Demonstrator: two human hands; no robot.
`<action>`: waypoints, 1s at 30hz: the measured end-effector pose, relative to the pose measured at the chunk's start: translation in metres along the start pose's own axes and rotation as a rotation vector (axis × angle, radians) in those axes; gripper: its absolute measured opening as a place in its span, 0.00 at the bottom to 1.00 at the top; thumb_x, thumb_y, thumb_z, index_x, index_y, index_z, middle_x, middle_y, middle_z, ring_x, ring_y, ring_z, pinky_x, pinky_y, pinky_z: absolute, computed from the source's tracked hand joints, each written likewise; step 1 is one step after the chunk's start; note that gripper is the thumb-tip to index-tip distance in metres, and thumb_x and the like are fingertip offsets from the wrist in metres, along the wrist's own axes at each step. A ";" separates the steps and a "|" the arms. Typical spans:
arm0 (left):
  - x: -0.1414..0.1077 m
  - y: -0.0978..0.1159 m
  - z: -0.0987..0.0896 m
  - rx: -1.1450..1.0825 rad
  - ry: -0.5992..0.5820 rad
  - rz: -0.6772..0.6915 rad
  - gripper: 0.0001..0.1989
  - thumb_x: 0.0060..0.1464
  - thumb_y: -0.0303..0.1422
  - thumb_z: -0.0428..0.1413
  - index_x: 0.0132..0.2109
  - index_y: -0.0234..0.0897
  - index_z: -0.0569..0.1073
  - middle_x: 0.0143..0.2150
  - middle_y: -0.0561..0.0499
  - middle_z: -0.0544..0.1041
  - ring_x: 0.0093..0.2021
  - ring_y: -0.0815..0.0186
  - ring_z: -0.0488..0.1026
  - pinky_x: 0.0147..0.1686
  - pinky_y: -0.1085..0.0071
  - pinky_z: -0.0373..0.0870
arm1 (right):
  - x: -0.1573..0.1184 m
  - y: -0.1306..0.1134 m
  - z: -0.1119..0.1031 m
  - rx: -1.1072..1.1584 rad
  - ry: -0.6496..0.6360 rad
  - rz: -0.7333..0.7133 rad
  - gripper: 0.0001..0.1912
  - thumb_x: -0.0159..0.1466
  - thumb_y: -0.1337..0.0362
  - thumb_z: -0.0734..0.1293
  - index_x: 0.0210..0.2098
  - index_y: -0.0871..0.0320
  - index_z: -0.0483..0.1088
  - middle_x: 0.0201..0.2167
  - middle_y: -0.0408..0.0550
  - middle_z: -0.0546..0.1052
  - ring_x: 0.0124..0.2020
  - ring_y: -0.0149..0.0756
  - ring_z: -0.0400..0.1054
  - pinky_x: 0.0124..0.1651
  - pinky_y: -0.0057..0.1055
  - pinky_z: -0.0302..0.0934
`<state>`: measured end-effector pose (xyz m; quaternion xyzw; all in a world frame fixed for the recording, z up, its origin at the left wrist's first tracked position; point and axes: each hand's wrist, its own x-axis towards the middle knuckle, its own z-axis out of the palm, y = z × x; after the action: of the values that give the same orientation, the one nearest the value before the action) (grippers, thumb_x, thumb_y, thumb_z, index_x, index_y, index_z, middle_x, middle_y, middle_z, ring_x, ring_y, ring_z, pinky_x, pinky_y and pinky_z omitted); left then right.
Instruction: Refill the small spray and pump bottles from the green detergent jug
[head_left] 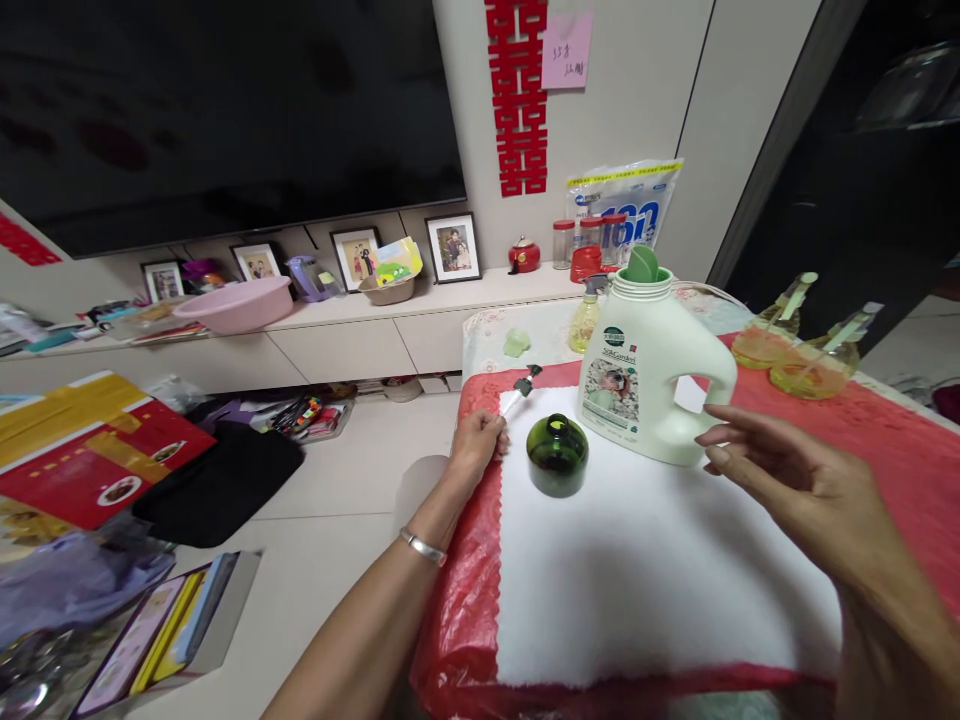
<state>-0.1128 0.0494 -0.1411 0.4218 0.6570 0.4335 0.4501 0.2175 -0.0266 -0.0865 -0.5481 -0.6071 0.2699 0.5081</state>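
Note:
At the left edge of the white cloth, my left hand [478, 445] is closed, fingers curled round the pale tube of a dark pump top [527, 382] that points away from me. A squat, dark green glass bottle [557, 455] stands upright on the cloth, its mouth uncovered, just right of that hand. Behind it stands a large pale green detergent jug [649, 370] with a printed label and a darker green piece [643, 264] in its neck. My right hand [795, 480] is open, its fingers apart near the jug's handle, holding nothing.
The white cloth [645, 600] lies over a red table cover [465, 590]. A spray bottle [583, 325] and a light green cap-like piece [517, 342] stand farther back. Two bottles of yellow liquid [817, 365] are at right. A pink basin [236, 305] sits on the cabinet.

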 end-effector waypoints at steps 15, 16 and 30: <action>-0.124 0.019 0.026 -0.517 -0.585 0.029 0.20 0.53 0.48 0.65 0.35 0.34 0.74 0.23 0.52 0.76 0.20 0.73 0.69 0.21 0.77 0.62 | -0.021 -0.020 0.041 0.419 -0.447 0.052 0.25 0.64 0.55 0.76 0.56 0.57 0.72 0.41 0.50 0.75 0.38 0.29 0.72 0.40 0.18 0.69; -0.127 0.018 0.029 -0.516 -0.609 0.004 0.20 0.53 0.48 0.65 0.34 0.34 0.74 0.23 0.52 0.76 0.20 0.72 0.69 0.21 0.77 0.62 | -0.022 -0.019 0.041 0.464 -0.470 0.072 0.24 0.63 0.55 0.77 0.54 0.59 0.73 0.38 0.50 0.74 0.36 0.29 0.71 0.38 0.18 0.69; -0.118 0.025 0.025 -0.133 -0.139 0.329 0.16 0.52 0.44 0.65 0.44 0.40 0.78 0.38 0.49 0.80 0.36 0.64 0.72 0.38 0.68 0.69 | -0.014 -0.027 0.026 0.676 -0.180 -0.019 0.19 0.62 0.57 0.76 0.50 0.57 0.77 0.42 0.52 0.74 0.28 0.26 0.64 0.28 0.22 0.63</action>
<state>-0.0570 -0.0506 -0.0966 0.5217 0.5165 0.5135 0.4443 0.1812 -0.0404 -0.0757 -0.3172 -0.5311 0.4981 0.6077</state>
